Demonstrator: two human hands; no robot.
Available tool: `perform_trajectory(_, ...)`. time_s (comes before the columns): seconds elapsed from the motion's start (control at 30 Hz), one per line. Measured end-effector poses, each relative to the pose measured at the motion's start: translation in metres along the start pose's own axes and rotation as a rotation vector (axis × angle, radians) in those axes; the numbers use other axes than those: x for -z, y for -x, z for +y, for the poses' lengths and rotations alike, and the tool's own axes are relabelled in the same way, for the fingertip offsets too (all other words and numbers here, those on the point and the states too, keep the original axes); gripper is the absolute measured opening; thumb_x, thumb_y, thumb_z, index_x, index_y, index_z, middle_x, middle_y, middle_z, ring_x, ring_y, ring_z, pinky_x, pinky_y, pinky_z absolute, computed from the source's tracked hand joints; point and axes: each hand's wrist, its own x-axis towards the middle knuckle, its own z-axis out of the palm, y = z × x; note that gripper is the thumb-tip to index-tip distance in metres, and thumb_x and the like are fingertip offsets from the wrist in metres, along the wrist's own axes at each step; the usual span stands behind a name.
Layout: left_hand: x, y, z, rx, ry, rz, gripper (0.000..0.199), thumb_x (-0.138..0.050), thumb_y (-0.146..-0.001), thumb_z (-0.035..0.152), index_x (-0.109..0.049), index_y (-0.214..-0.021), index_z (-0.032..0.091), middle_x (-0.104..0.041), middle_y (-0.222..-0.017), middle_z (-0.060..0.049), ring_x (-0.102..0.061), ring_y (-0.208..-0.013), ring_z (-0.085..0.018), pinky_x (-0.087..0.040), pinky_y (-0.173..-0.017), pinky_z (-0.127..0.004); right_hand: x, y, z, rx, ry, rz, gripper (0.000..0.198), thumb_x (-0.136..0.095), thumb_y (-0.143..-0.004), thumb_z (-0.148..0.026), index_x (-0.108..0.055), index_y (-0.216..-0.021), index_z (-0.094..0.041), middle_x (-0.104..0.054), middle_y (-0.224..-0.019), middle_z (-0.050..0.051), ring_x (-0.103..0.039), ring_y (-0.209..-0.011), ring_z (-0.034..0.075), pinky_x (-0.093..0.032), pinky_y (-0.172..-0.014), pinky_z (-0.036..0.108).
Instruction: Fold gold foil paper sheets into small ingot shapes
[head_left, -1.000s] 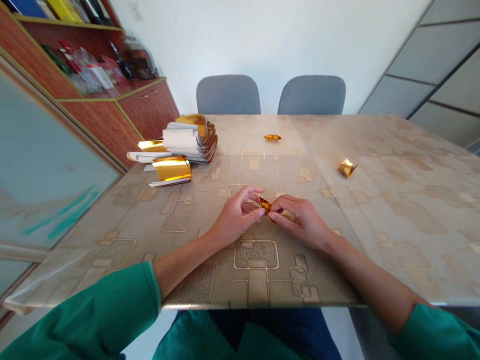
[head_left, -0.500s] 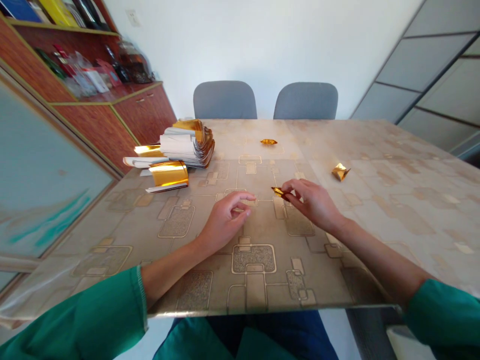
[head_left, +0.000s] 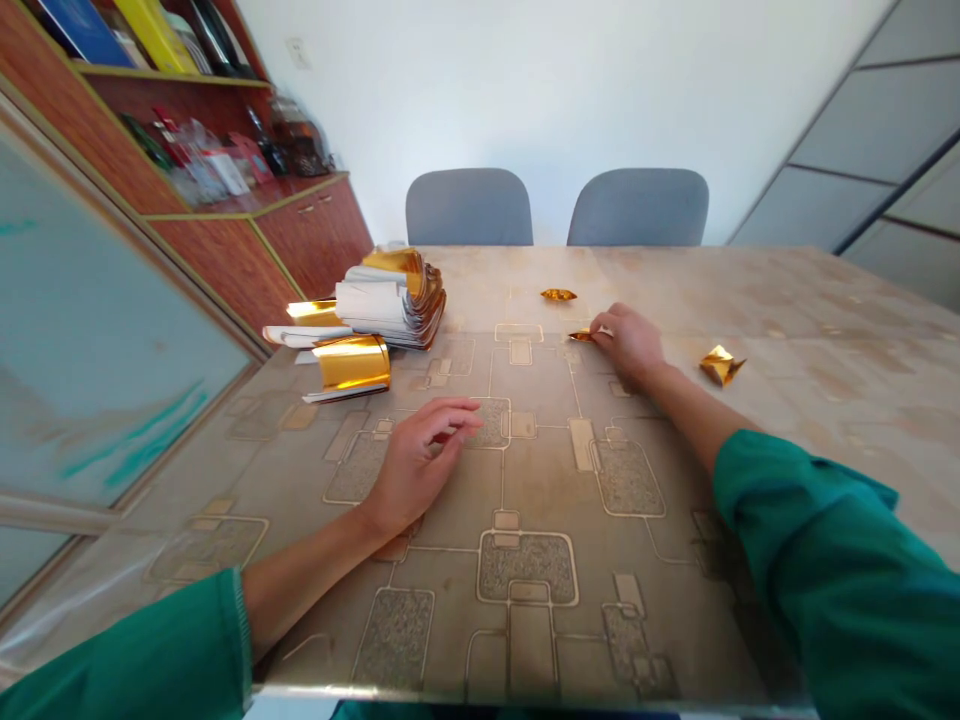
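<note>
Head view: left hand [head_left: 424, 460] is over the beige-brown patterned table [head_left: 536, 490], fingers loosely curled, thumb just beside the fingertips, so pretty relaxed. Right hand [head_left: 630, 345] is reaching farther out, thumb and fingers pinching one end of a slim, pointed gold foil fold [head_left: 580, 336].

Space-wise, there's a messy stack of white-and-gold foil sheets [head_left: 375, 308] toward the table's left side, then a stretch of tabletop between the hands. A puffy, boat-shaped gold foil piece [head_left: 559, 295] sits just beyond the fold, and a chunkier, angular gold foil piece [head_left: 722, 367] is right of the right hand. Far table edge runs along two grey rounded chair backs [head_left: 469, 207].

Both green fabric sleeves [head_left: 150, 650] get cut off by the frame. The fold's right end is behind the fingers; can't tell if it's touching the table.
</note>
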Motion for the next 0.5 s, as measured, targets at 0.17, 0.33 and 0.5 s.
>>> perform_trajectory(0.17, -0.001, 0.000, -0.001, 0.088, 0.061, 0.038, 0.016, -0.055, -0.094, 0.025, -0.069, -0.094, 0.021, -0.069, -0.114, -0.007, -0.066, -0.090, -0.015, -0.056, -0.067, -0.023, -0.021, -0.039, 0.004, -0.059, 0.042, 0.009, 0.016, -0.057, -0.090, -0.024, -0.072, -0.093, -0.022, -0.065, -0.097, 0.009, -0.056, -0.081, 0.021, -0.030, -0.060, 0.030)
perform_trajectory(0.33, 0.000, -0.001, 0.002, 0.039, 0.052, 0.026, 0.017, -0.054, -0.094, 0.022, -0.070, -0.092, 0.020, -0.070, -0.110, -0.007, -0.067, -0.089, -0.015, -0.054, -0.067, -0.023, -0.037, -0.073, 0.007, -0.105, 0.074, 0.019, 0.018, -0.056, -0.090, -0.025, -0.073, -0.097, -0.022, -0.067, -0.098, 0.009, -0.058, -0.083, 0.022, -0.030, -0.063, 0.030)
perform_trajectory(0.5, 0.001, -0.002, 0.003, 0.041, 0.052, 0.013, 0.019, -0.051, -0.095, 0.021, -0.070, -0.091, 0.021, -0.072, -0.105, -0.006, -0.067, -0.087, -0.014, -0.052, -0.064, -0.023, -0.049, -0.095, 0.009, -0.123, 0.088, 0.024, 0.021, -0.055, -0.090, -0.025, -0.073, -0.100, -0.022, -0.067, -0.103, 0.011, -0.058, -0.086, 0.022, -0.032, -0.065, 0.030)
